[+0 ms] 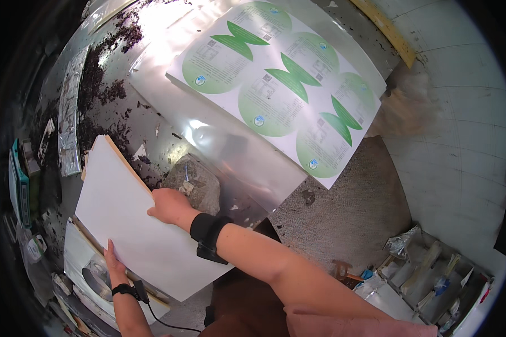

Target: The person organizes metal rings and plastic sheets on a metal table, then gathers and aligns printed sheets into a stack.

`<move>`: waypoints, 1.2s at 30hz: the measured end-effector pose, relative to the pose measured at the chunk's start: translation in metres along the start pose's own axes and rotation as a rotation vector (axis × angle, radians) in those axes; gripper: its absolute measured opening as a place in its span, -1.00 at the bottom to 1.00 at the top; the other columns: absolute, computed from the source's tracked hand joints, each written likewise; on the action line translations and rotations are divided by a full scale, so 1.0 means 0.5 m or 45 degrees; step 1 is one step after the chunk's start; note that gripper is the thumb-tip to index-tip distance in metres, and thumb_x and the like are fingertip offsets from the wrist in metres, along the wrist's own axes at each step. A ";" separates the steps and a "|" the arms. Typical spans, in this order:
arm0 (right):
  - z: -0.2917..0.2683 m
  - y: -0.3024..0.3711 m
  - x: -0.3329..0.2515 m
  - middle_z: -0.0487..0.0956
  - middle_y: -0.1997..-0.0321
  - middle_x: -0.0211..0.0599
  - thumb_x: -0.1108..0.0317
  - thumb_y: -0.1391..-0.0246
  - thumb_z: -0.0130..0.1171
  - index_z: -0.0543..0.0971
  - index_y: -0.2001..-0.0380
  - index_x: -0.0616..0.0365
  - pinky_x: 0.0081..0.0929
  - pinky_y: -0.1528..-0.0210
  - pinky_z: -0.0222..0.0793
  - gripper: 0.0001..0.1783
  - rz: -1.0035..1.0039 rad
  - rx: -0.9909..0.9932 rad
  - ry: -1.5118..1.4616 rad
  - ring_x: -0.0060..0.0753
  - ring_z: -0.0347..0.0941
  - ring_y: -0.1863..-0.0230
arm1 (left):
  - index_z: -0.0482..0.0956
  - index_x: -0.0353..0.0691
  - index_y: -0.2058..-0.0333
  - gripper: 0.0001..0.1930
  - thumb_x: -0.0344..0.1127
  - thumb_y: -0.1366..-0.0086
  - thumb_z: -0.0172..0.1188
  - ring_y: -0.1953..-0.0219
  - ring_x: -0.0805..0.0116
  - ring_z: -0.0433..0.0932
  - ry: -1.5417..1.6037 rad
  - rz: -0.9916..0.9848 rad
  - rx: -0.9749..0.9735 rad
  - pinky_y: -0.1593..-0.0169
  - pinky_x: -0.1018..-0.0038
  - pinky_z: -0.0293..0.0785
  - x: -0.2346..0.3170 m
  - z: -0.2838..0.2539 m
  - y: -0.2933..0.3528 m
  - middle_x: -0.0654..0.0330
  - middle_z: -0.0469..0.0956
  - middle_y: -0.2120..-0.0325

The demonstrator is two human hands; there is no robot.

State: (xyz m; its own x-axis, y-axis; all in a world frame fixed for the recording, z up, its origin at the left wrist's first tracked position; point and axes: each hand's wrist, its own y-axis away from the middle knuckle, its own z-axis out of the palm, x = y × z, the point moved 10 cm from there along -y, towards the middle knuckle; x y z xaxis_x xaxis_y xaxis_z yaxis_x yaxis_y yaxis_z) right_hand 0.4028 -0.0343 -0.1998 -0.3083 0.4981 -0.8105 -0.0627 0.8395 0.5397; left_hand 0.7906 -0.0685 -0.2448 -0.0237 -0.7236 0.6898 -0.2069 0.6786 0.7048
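A large white board (129, 208) with a tan edge lies tilted across the lower left. Its far end seems to be a small stack of layers. My right hand (171, 205) closes over the board's right edge, thumb on the white face and the other fingers curled round the side. At the opposite edge, my left hand (113, 263) pinches the board with its thumb on top; its other fingers are largely hidden. Each wrist wears a black band. Just beyond my right hand sits a grey stone block (199, 182) with small scraps on it.
Printed sheets (275, 84) with green circles lie on a shiny metal plate (225, 154). Dark flakes (98, 78) litter the bench at upper left. A wrapped bar (72, 112) lies there. A divided tray (433, 281) stands lower right; more boards (81, 247) lean lower left.
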 end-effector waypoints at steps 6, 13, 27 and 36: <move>-0.014 0.012 -0.005 0.54 0.34 0.03 0.28 0.16 0.22 0.51 0.41 0.29 -0.16 0.21 0.42 -0.71 -0.014 0.106 -0.114 0.04 0.49 0.25 | 0.29 -0.33 0.02 -0.55 -0.14 -0.25 0.10 0.09 0.25 0.44 -0.241 0.206 0.038 0.02 0.34 0.40 -0.007 -0.023 0.037 0.11 0.43 0.11; -0.001 0.007 0.004 0.53 0.29 -0.01 0.20 0.13 0.20 0.47 0.35 0.23 -0.16 0.15 0.38 -0.67 0.029 -0.004 -0.139 0.02 0.46 0.18 | 0.36 -0.29 0.04 -0.56 -0.02 -0.31 -0.03 0.04 0.26 0.43 -0.036 -0.100 0.118 -0.02 0.35 0.37 -0.172 -0.074 0.144 0.13 0.45 0.09; 0.006 -0.003 0.007 0.52 0.22 -0.09 0.13 0.12 0.20 0.47 0.32 0.21 -0.20 0.12 0.37 -0.62 0.059 -0.021 -0.042 -0.03 0.44 0.13 | 0.37 -0.21 0.01 -0.52 -0.02 -0.21 0.12 0.05 0.16 0.45 0.199 -0.512 0.047 -0.03 0.21 0.40 -0.337 -0.083 0.329 0.13 0.47 0.10; -0.001 0.001 0.007 0.53 0.23 -0.07 0.07 0.12 0.23 0.49 0.32 0.19 -0.22 0.11 0.36 -0.58 0.089 -0.010 0.030 -0.02 0.45 0.13 | 0.39 -0.24 0.04 -0.56 -0.11 -0.18 0.16 0.09 0.19 0.46 0.233 -0.396 -0.049 -0.01 0.24 0.42 -0.292 -0.038 0.305 0.15 0.50 0.17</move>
State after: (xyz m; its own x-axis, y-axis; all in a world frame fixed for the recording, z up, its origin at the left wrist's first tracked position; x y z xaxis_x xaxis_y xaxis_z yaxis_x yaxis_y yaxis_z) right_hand 0.4013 -0.0321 -0.2023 -0.3348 0.5499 -0.7652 -0.0474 0.8012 0.5966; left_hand 0.7812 0.1432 -0.2346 0.2111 -0.8639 0.4573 -0.1397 0.4364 0.8888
